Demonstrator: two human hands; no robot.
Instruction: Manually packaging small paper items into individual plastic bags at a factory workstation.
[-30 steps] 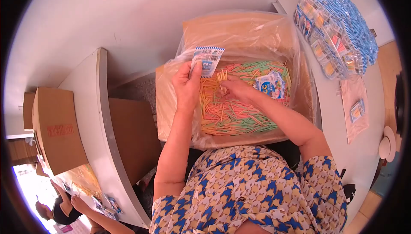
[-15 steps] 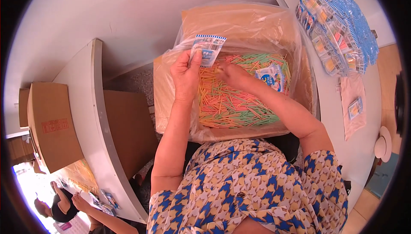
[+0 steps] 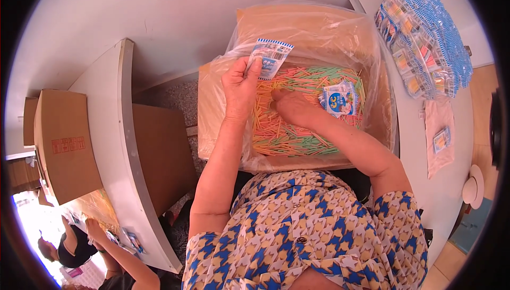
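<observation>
My left hand (image 3: 240, 89) is closed on a small blue-and-white packet (image 3: 275, 59), pinched between thumb and fingers above the far left part of an open carton (image 3: 303, 24) lined with clear plastic. Inside the carton lie many thin sticks (image 3: 297, 144) in pink, orange, yellow and green. My right hand (image 3: 295, 108) reaches down into them, its fingers curled and pointing left; what they grip is hidden. To the right of that hand, blue-and-white packets (image 3: 341, 99) rest on top of the sticks.
On the white table (image 3: 414, 136) at right stands a big heap of striped packets (image 3: 425, 40). Closer lies a pale pink cloth (image 3: 440, 152) with one packet on it. A white partition edge (image 3: 133, 146) and brown cartons (image 3: 69, 141) are at left. Another person's arm (image 3: 119, 261) works at lower left.
My right hand has come slightly nearer to me among the sticks. My left hand still holds its packet. The whole view has shifted a little, and the other person's hands have moved.
</observation>
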